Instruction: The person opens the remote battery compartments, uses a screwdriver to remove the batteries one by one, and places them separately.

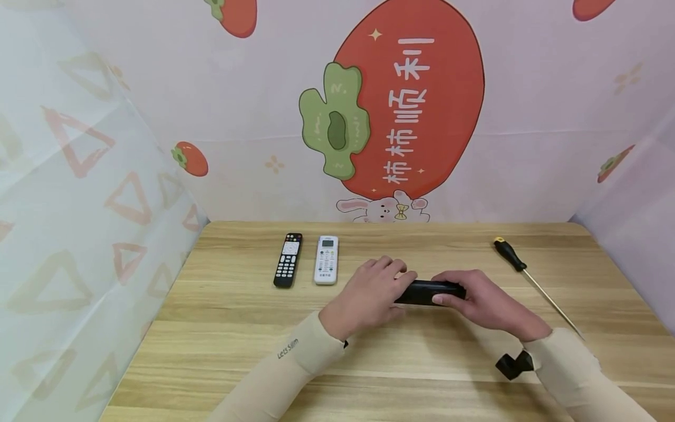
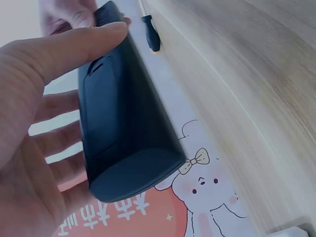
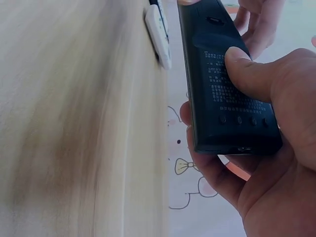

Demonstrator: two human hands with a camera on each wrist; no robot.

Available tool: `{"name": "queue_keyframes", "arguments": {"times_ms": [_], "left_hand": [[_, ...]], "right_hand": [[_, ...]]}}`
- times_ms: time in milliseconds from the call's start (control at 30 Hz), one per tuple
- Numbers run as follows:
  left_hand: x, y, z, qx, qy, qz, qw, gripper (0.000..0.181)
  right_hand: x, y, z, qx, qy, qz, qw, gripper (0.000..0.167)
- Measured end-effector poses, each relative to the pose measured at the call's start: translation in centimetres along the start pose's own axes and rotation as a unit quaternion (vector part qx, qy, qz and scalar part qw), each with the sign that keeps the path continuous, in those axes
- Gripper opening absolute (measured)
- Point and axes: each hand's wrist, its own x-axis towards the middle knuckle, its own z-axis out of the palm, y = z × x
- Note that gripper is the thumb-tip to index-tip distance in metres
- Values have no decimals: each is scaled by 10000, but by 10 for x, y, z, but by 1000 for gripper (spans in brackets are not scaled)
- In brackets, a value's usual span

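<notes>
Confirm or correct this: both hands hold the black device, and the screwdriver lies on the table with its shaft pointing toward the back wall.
The direction is wrong. The head view shows the screwdriver with its handle nearer the back wall and its shaft pointing away from it. The left hand and right hand do hold the black device.

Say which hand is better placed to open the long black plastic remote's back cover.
Probably the left hand: it's at the end with the cover, while the right hand grips the printed end.

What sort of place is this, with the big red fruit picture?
Probably a little indoor work booth: there's a wooden table, printed walls around it, and a screwdriver lying on top.
</notes>
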Motion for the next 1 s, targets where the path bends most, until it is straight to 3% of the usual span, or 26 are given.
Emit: {"name": "queue_keyframes", "arguments": {"times_ms": [167,533,800,1000], "left_hand": [[0,1,2,231,298,178,9991,65],[2,5,4,350,324,160,9987,57],[3,7,4,368,184,169,9990,52],[2,6,1,218,-9,83,9997,51]], "right_hand": [[3,-2,-4,221,-236,414,9986,20],[6,0,-8,923,-735,759,9901,20],[7,-1,-8,1174,-932,863,9849,20],[6,-3,-7,1004,-868,921,9869,26]]}}
